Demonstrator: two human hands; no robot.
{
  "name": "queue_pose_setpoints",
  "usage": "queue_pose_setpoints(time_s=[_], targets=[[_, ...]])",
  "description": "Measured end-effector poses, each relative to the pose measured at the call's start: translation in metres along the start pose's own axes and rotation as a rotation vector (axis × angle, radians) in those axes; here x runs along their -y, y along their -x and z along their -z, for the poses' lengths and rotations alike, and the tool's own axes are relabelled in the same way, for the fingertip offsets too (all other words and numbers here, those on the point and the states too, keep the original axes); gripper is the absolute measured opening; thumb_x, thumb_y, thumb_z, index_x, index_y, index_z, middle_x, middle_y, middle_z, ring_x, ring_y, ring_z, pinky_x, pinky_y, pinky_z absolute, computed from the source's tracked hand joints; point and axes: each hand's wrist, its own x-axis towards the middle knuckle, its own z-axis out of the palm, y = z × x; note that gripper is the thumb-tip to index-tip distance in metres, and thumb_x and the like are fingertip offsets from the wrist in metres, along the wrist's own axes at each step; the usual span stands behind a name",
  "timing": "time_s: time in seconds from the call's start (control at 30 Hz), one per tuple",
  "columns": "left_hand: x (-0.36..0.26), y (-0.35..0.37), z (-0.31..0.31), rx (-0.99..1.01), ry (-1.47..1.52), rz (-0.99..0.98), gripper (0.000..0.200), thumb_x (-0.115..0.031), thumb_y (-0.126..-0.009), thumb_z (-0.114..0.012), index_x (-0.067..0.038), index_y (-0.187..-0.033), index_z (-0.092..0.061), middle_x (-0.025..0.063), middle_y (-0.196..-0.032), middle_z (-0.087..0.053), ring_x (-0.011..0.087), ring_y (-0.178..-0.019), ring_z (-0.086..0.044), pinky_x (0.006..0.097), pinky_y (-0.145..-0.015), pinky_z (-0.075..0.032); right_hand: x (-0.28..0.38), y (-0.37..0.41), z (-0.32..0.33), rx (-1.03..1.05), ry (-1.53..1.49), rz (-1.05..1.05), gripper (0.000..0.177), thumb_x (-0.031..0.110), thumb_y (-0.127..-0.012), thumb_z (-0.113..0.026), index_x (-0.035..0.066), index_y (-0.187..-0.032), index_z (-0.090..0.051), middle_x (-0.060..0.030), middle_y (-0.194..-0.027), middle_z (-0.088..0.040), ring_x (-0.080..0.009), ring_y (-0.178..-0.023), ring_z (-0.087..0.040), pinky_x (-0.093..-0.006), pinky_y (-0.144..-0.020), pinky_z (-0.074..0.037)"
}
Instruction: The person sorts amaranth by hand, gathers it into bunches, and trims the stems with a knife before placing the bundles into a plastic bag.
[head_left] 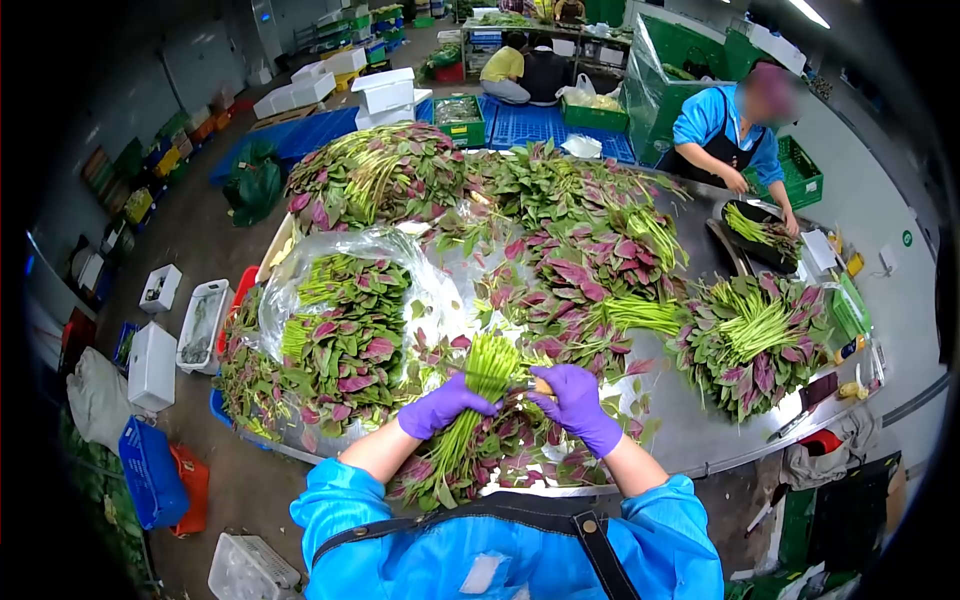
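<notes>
My left hand [443, 406], in a purple glove, is closed around a bunch of red-and-green amaranth [487, 372]. The pale cut stems point away from me, and the leaves hang down toward my apron. In my right hand [580, 408], also gloved, is a knife [543, 386] with a light wooden handle. Its blade lies across the stems just above my left fingers. Loose amaranth leaves [515, 445] cover the metal table [655, 400] below both hands. To the left, a stack of amaranth bunches [350, 340] rests by a clear plastic bag [430, 280].
More amaranth piles [375, 175] line the table's back, and another heap [750, 340] lies at right. Across the table a person [735, 130] reaches toward greens on a black tray [757, 238]. Blue [152, 472] and white crates [205, 325] stand on the floor at left.
</notes>
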Motion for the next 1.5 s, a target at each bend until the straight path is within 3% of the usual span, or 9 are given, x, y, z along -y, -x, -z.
queue_pose_setpoints(time_s=[0.57, 0.6, 0.67, 0.8, 0.9, 1.03, 1.23, 1.3, 1.5], targets=[[-0.008, 0.042, 0.033, -0.079, -0.218, -0.187, 0.039, -0.008, -0.063, -0.067, -0.002, -0.099, -0.056, 0.0067, -0.084, -0.059, 0.0161, -0.072, -0.057, 0.0298, -0.065, -0.047, -0.101, 0.143, 0.021, 0.894, 0.141, -0.514, 0.037, 0.04, -0.081, -0.055, 0.007, -0.098, -0.055, -0.0194, -0.083, -0.061, -0.0364, -0.075, -0.059, -0.0441, -0.066, -0.046], [-0.012, 0.029, 0.036, -0.038, -0.815, -0.727, 0.038, -0.012, -0.061, -0.067, -0.005, -0.097, -0.058, 0.0101, -0.084, -0.061, 0.0229, -0.066, -0.06, 0.0339, -0.063, -0.048, -0.094, 0.141, 0.03, 0.912, 0.131, -0.512, 0.037, 0.04, -0.081, -0.055, 0.007, -0.098, -0.055, -0.0194, -0.083, -0.061, -0.0364, -0.075, -0.059, -0.0441, -0.066, -0.046], [-0.012, 0.028, 0.018, -0.026, -1.008, -0.588, 0.034, -0.013, -0.061, -0.065, -0.006, -0.093, -0.059, 0.0112, -0.083, -0.061, 0.0251, -0.069, -0.06, 0.0351, -0.067, -0.048, -0.092, 0.119, 0.039, 0.795, 0.287, -0.246, 0.037, 0.037, -0.081, -0.057, 0.005, -0.097, -0.056, -0.0209, -0.093, -0.059, -0.0336, -0.084, -0.058, -0.0404, -0.071, -0.046], [0.007, -0.002, -0.024, 0.228, -1.577, -0.394, 0.03, -0.021, -0.06, -0.067, -0.01, -0.087, -0.058, 0.0093, -0.085, -0.06, 0.0286, -0.085, -0.056, 0.0396, -0.088, -0.039, -0.017, 0.052, 0.005, 0.788, -1.496, -0.926, 0.063, 0.054, -0.089, -0.033, 0.005, -0.13, -0.037, -0.011, -0.119, -0.052, -0.0185, -0.105, -0.052, -0.0326, -0.089, -0.039], [0.067, -0.029, -0.014, 0.5, -1.789, -0.464, 0.036, -0.026, -0.064, -0.068, -0.012, -0.096, -0.056, 0.0096, -0.098, -0.057, 0.029, -0.101, -0.052, 0.0472, -0.101, -0.029, -0.001, 0.106, -0.099, 0.543, -2.004, -1.375, 0.065, 0.061, -0.086, -0.032, 0.008, -0.122, -0.044, -0.0087, -0.113, -0.056, -0.0198, -0.105, -0.052, -0.0321, -0.093, -0.037], [0.113, -0.025, 0.0, 0.09, -1.785, -0.559, 0.073, 0.001, -0.065, -0.056, -0.015, -0.132, -0.031, 0.0162, -0.132, -0.038, 0.0299, -0.127, -0.032, 0.0504, -0.106, -0.018, 0.005, 0.128, -0.115, 0.329, -2.064, -1.503, 0.086, 0.07, -0.077, -0.038, 0.0, -0.128, -0.036, -0.0188, -0.127, -0.044, -0.0313, -0.115, -0.046, -0.044, -0.098, -0.035], [0.15, 0.004, 0.011, -0.499, -1.335, -0.55, 0.073, 0.007, -0.061, -0.055, -0.009, -0.129, -0.033, 0.0137, -0.127, -0.043, 0.0318, -0.117, -0.042, 0.0474, -0.098, -0.033, 0.01, 0.122, -0.105, 0.375, -2.227, -1.487, 0.061, 0.045, -0.088, -0.042, 0.004, -0.131, -0.033, -0.0169, -0.127, -0.044, -0.0305, -0.114, -0.047, -0.0441, -0.098, -0.035], [0.196, 0.012, 0.016, -0.846, -0.167, -0.37, 0.057, 0.004, -0.068, -0.053, -0.007, -0.122, -0.04, 0.0113, -0.119, -0.048, 0.0267, -0.108, -0.049, 0.0398, -0.091, -0.041, 0.015, 0.119, -0.107, 0.347, -2.218, -1.495, 0.057, 0.04, -0.088, -0.045, 0.002, -0.13, -0.034, -0.0164, -0.126, -0.045, -0.0297, -0.114, -0.047, -0.0435, -0.099, -0.035], [0.177, -0.009, -0.016, -0.278, 0.97, 0.067, 0.043, -0.025, -0.084, -0.055, -0.003, -0.12, -0.046, 0.0106, -0.113, -0.055, 0.021, -0.099, -0.056, 0.0353, -0.088, -0.045, 0.011, 0.108, -0.1, 0.456, -2.088, -1.573, 0.049, 0.029, -0.085, -0.053, 0.001, -0.124, -0.041, -0.0139, -0.111, -0.056, -0.0246, -0.098, -0.058, -0.0379, -0.084, -0.048]])
